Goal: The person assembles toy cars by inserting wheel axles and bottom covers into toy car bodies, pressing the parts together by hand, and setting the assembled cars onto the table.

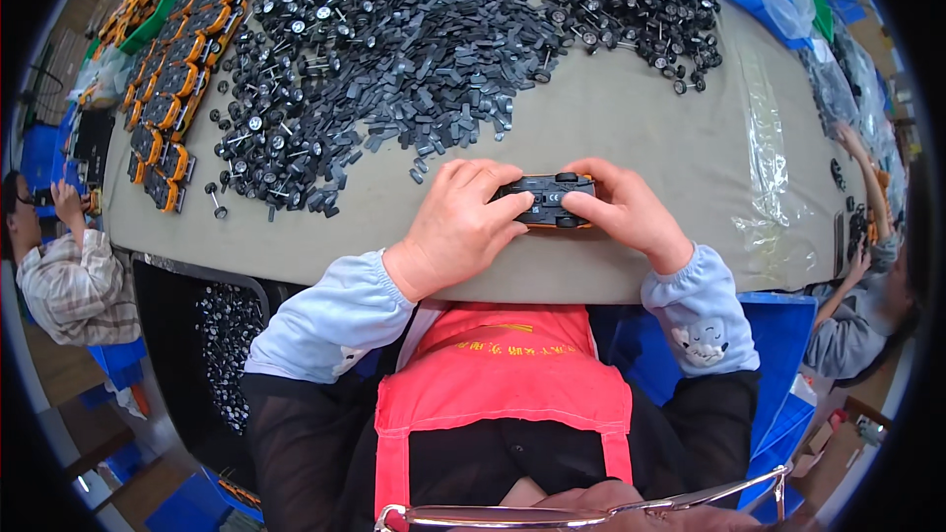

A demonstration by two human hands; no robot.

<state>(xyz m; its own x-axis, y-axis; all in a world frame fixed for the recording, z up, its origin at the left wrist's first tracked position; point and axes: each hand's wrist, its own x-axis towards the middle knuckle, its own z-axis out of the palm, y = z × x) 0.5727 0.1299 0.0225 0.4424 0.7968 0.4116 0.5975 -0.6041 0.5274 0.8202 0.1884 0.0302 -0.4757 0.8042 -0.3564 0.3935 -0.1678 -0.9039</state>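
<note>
A small toy car point(545, 195) with a black underside and orange body edges lies bottom up between my hands, just above or on the near part of the table. My left hand point(455, 224) grips its left end, with the thumb pressed on the base. Around the right end close the fingers of my right hand point(631, 211), its thumb also on the underside. Black wheels show at the car's right end; its left end is mostly hidden by my fingers. Beyond my hands spreads a heap of small flat black plastic pieces point(443, 59).
Wheel-and-axle sets point(286, 133) flank the heap, with more wheel sets point(636, 0) at far right. Orange-and-black toy cars point(177, 79) stand in rows at left. A black bin point(163, 335) holds small parts below. Co-workers sit left point(79, 281) and right point(852, 320).
</note>
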